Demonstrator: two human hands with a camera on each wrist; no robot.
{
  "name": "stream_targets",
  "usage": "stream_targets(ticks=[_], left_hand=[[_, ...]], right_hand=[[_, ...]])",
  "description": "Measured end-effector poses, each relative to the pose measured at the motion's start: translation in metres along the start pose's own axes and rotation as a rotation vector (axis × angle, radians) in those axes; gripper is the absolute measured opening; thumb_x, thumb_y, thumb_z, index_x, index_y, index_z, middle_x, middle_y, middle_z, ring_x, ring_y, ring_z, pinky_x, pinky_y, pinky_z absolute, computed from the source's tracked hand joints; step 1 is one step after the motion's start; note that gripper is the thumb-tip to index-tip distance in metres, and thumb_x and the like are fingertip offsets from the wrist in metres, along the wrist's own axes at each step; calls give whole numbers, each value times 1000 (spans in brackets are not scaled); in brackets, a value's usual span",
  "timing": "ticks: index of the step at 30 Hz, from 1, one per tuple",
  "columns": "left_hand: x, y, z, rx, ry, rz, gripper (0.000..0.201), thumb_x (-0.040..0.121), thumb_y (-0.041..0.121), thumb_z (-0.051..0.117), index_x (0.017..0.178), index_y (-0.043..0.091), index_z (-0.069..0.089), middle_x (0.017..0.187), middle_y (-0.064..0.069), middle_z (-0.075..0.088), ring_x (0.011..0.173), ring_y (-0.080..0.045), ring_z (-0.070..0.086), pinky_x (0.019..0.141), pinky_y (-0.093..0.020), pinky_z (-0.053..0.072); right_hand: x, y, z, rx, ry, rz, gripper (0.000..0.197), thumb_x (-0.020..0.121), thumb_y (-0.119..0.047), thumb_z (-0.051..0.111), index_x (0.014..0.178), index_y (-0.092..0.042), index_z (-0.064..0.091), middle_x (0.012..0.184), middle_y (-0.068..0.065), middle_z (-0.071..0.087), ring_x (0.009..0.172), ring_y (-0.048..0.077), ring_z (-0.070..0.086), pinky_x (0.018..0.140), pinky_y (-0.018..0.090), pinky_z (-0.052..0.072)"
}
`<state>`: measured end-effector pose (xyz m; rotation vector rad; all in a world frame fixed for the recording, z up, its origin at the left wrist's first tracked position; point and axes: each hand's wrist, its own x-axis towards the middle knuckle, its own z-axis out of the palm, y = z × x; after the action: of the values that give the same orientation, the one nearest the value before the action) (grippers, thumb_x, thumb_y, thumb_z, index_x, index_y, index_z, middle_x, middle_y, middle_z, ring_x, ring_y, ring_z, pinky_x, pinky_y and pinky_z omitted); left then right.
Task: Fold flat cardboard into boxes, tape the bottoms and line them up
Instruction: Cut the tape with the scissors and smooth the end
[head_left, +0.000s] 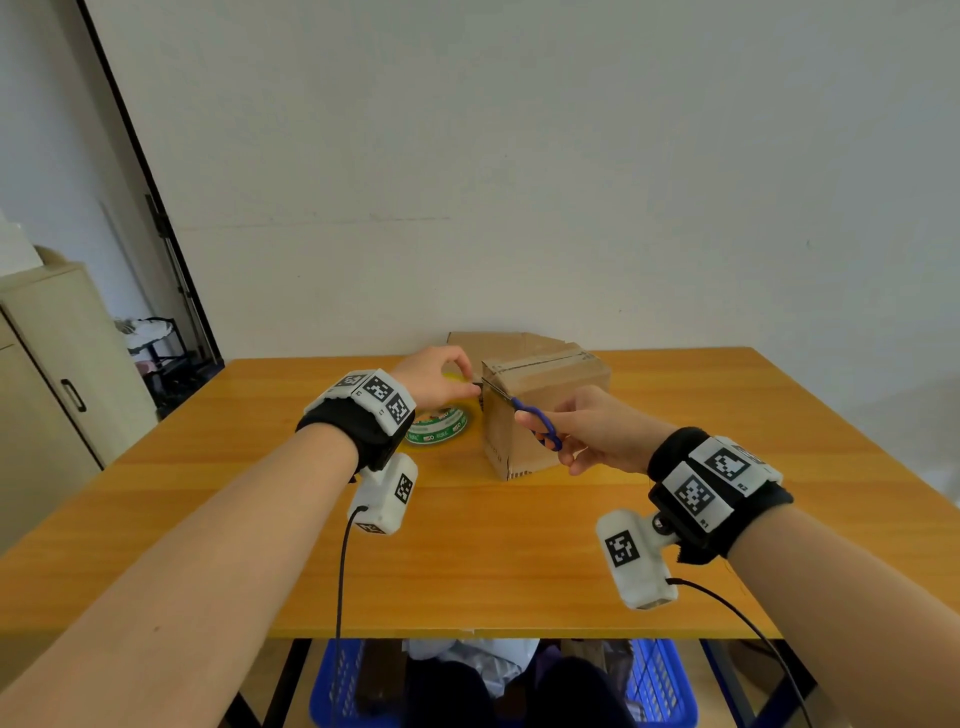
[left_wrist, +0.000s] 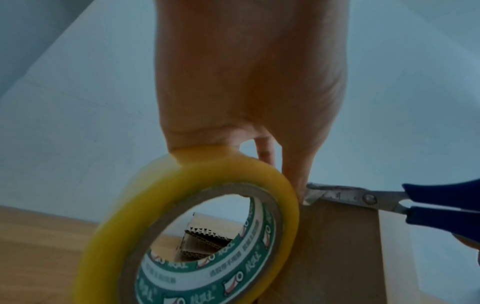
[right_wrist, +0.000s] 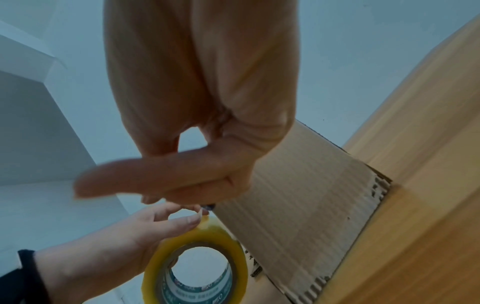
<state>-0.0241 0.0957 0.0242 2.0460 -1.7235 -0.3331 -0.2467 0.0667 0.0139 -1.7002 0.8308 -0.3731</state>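
A folded brown cardboard box stands on the wooden table, with clear tape along its top seam. My left hand pinches a yellow tape roll at its top, holding it upright against the box's upper left edge. My right hand grips blue-handled scissors. Their blades lie on the box's top left edge, at the strip of tape beside my left fingertips.
Flat cardboard lies behind the box by the wall. A blue basket sits under the table's near edge. A cream cabinet stands at the left, past the table's edge.
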Motion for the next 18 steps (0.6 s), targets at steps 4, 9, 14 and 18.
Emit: stream_targets(ticks=[4, 9, 14, 18], left_hand=[[1, 4, -2, 65, 7, 14, 25, 88, 32, 63, 109, 19, 60, 128, -1, 54, 119, -22, 49, 89, -29, 36], [1, 6, -2, 157, 29, 17, 21, 88, 32, 63, 105, 22, 59, 123, -2, 56, 110, -23, 53, 82, -30, 40], [-2, 8, -3, 218, 39, 19, 22, 88, 30, 63, 108, 19, 60, 117, -4, 59, 99, -22, 55, 76, -30, 41], [-4, 7, -5, 320, 55, 9, 22, 89, 32, 62, 109, 24, 58, 114, -1, 59, 90, -18, 55, 71, -30, 43]], right_hand=[[0, -1, 0, -10, 1, -3, 32, 86, -34, 67, 75, -4, 64, 62, 3, 54, 45, 11, 49, 45, 19, 46], [2, -3, 1, -19, -1, 6, 32, 86, -35, 67, 80, -4, 65, 64, 3, 55, 45, 10, 49, 46, 20, 47], [1, -3, 1, -35, -8, 8, 32, 86, -35, 67, 77, -4, 65, 62, 2, 55, 45, 10, 50, 46, 20, 48], [2, -4, 4, -53, -5, 8, 32, 86, -35, 67, 78, -4, 65, 63, 3, 55, 44, 9, 51, 47, 20, 48]])
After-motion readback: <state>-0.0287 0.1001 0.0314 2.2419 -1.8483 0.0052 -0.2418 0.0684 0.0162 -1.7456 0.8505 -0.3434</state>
